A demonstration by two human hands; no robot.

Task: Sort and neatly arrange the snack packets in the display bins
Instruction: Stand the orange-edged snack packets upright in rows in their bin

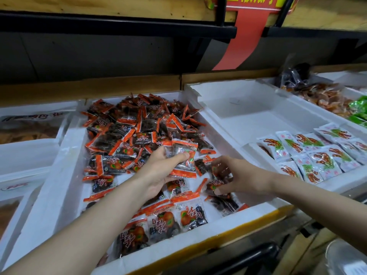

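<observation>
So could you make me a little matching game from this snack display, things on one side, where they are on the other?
Things:
1. small stack of orange-edged packets
2. white packets with green and red print
3. red paper banner
4. bright green packets

Places:
A. hanging from the shelf above
B. far right edge
C. held in the left hand
D. bin to the right

Pairs: 1-C, 2-D, 3-A, 4-B

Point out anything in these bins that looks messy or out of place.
The orange-edged packets at the back of the middle foam bin lie in a jumbled heap, tilted every way, while the front row lies flat. The white packets in the right bin sit neatly.
</observation>
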